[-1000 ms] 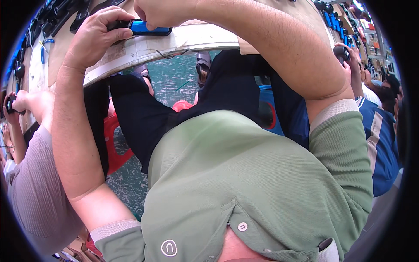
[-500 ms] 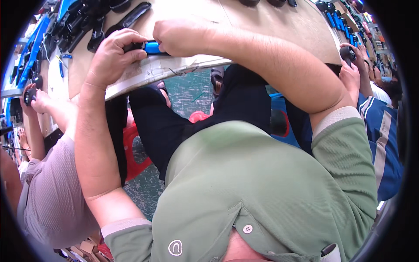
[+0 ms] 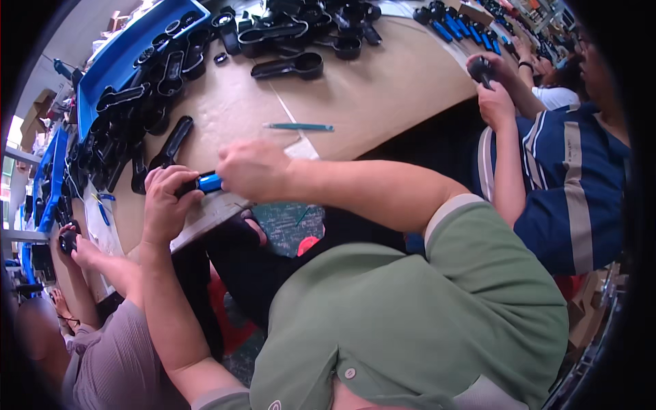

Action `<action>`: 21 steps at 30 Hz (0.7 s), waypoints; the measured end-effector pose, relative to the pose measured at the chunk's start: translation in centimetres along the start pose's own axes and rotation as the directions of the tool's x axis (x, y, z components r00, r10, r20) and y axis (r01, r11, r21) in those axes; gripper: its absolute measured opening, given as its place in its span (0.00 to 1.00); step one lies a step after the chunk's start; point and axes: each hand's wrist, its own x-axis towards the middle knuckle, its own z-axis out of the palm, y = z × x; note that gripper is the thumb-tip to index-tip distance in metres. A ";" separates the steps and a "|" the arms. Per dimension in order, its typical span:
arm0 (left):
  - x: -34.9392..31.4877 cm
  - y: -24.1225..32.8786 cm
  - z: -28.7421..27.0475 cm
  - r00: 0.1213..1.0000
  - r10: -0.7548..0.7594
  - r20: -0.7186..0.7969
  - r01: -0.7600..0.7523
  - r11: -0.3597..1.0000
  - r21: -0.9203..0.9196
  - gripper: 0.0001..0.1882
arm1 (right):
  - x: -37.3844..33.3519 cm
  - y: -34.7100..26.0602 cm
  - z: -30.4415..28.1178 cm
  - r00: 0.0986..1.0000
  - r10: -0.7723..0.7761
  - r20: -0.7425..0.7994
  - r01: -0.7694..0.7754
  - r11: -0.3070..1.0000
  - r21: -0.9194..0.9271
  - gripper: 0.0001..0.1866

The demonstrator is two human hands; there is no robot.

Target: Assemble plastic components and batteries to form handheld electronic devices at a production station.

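My left hand (image 3: pixel 164 198) grips the black end of a black-and-blue handle piece (image 3: pixel 211 182) at the table's near edge. My right hand (image 3: pixel 256 171) is closed at the other end of the same piece, its fingers slightly smeared and hiding that end. Between the two hands the bright blue middle shows. Just beyond my left hand lies a long black handle shell (image 3: pixel 173 141). Farther out on the table are a thin teal tool (image 3: pixel 301 127) and a black shell with a round end (image 3: pixel 287 66).
Black shells (image 3: pixel 270 33) are heaped at the back, beside a blue tray (image 3: pixel 87 102). Assembled black-and-blue pieces (image 3: pixel 447 26) line the far right. A blue-handled tool (image 3: pixel 103 213) lies at left. Co-workers on both sides hold black parts (image 3: pixel 481 70). A red stool (image 3: pixel 229 314) is below.
The view has shifted, showing more of the table and bringing the teal tool into sight. Both my hands stay at the black-and-blue piece, which now slants up toward the right.
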 end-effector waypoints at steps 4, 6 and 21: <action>-1.7 0.3 -0.2 0.997 -0.057 -0.043 0.059 0.997 0.039 0.16 | -4.6 5.1 -3.4 0.923 0.083 -0.375 -0.151 0.976 -0.156 0.08; -1.5 0.6 0.8 0.992 -0.104 -0.065 0.105 0.994 0.013 0.17 | -6.7 7.3 -4.2 0.877 0.197 -0.439 -0.300 0.937 -0.180 0.08; 2.9 1.4 3.3 0.979 -0.154 -0.134 0.144 0.986 -0.084 0.14 | 3.0 15.8 -7.2 0.930 0.118 -0.349 -0.257 0.885 -0.387 0.12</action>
